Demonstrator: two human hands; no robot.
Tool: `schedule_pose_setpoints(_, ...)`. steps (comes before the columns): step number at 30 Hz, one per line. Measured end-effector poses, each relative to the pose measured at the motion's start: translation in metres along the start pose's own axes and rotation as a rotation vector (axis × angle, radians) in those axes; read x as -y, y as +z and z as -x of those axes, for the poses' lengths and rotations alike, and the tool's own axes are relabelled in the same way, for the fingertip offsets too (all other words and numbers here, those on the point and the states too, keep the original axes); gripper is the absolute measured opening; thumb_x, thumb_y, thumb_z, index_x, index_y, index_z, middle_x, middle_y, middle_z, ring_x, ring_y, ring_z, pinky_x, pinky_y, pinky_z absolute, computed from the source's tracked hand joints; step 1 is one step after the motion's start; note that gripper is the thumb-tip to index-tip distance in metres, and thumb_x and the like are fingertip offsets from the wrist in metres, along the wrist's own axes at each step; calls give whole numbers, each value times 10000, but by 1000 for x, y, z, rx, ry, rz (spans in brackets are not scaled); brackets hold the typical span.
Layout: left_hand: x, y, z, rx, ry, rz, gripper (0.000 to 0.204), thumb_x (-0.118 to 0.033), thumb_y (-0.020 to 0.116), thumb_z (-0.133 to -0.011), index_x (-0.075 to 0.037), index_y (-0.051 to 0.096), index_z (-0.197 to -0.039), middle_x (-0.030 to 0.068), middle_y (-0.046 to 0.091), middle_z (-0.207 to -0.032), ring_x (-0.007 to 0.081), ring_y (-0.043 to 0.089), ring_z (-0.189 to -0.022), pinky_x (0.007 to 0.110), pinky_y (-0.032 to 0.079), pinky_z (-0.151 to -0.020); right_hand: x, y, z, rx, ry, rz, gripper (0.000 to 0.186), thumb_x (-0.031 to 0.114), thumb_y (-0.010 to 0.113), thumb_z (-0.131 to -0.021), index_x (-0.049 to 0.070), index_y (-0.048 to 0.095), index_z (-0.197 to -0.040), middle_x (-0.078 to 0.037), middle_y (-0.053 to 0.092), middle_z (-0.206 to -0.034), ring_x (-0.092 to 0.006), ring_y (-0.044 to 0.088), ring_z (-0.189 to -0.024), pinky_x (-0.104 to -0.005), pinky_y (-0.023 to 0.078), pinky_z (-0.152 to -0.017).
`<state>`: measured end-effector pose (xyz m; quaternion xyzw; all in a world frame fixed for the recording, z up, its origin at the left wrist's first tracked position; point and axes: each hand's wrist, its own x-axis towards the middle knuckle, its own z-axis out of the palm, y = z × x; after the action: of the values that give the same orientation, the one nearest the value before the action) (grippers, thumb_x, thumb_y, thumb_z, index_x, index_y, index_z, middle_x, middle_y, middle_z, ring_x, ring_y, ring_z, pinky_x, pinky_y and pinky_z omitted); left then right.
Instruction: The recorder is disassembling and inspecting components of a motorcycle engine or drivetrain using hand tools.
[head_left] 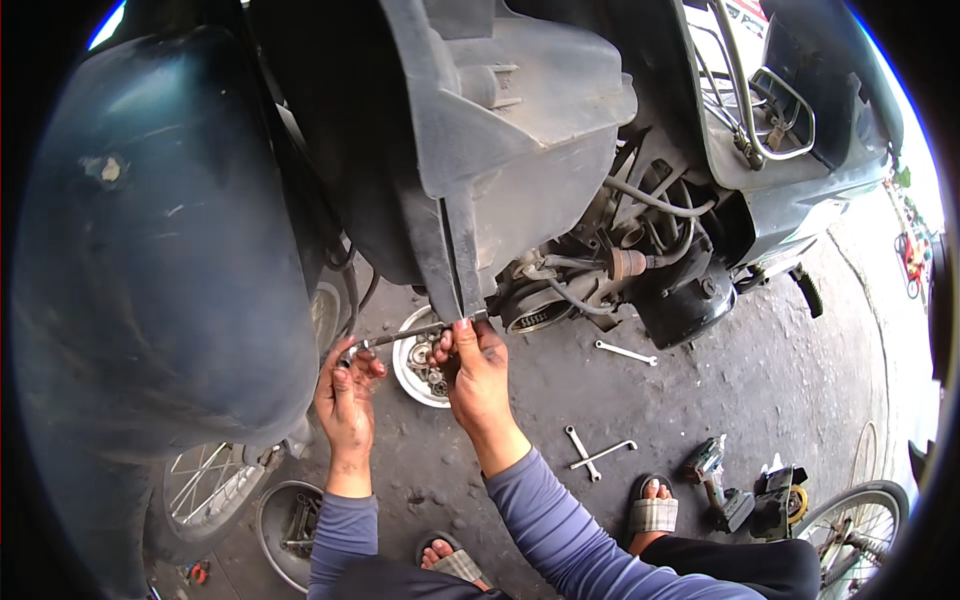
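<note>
My left hand [348,410] has its fingers closed around the lower-left end of a slim metal rod [398,335] with a socket-like fitting. My right hand [472,385] grips the rod's other end, thumb uppermost, just at the lower tip of a grey plastic motorcycle body panel [500,180]. Whether that end touches the panel or a part behind it, I cannot tell. Beneath the rod, partly hidden by my right hand, a white dish [405,380] holds several small metal parts. Exposed engine parts and hoses [625,265] are right of my hands.
A dark motorcycle body [170,230] fills the left. On the ground lie wrenches [625,352], a crossed pair [596,458], a cordless power tool [718,485] and a black part with a yellow wheel [775,500]. A metal bowl of tools [275,530] is lower left, a spoked wheel [845,530] lower right.
</note>
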<state>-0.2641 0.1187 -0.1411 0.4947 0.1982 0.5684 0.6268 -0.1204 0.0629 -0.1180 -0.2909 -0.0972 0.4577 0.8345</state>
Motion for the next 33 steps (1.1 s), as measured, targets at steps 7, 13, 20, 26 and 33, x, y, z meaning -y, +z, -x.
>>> schedule_pose_setpoints(7, -8, -10, -12, -37, -21, -98, 453, -379, 536, -969, 13, 555, -1197, 87, 628, -905, 167, 600, -754, 297, 493, -719, 2, 6, 7, -71, 136, -9, 227, 232, 548, -983, 35, 487, -888, -43, 531, -751, -151, 520, -636, -297, 471, -603)
schedule_pose_setpoints(13, -14, 6, -16, -32, -11, -193, 410, -373, 548, -965, 20, 577, -1080, 82, 614, -830, 146, 564, -639, 283, 479, -600, 7, 4, -1, -93, 87, 3, 233, 246, 567, -974, 45, 489, -886, -34, 510, -722, -138, 495, -620, -287, 455, -583)
schedule_pose_setpoints(20, -38, 9, -34, -92, -519, 52, 392, -422, 531, -967, -47, 581, -863, -16, 347, -419, 85, 374, -357, 259, 324, -378, -29, 10, 10, 185, 156, -129, 232, 241, 522, -990, 67, 558, -1139, -119, 640, -1147, -173, 635, -954, -307, 523, -829)
schedule_pose_setpoints(26, -26, 12, -27, -96, -706, 390, 314, -326, 487, -992, -30, 571, -1052, 20, 518, -609, 97, 430, -413, 242, 356, -405, -42, 8, 11, 126, 30, -95, 203, 229, 544, -979, 67, 569, -1099, -103, 660, -1066, -145, 621, -844, -283, 524, -783)
schedule_pose_setpoints(33, -34, 18, 14, -54, -109, -276, 308, -89, 639, -896, -13, 534, -1175, 27, 571, -849, 97, 561, -703, 250, 474, -579, -21, 18, 10, 223, 173, -271, 183, 216, 577, -962, 58, 585, -1055, -116, 664, -1019, -141, 612, -756, -272, 539, -711)
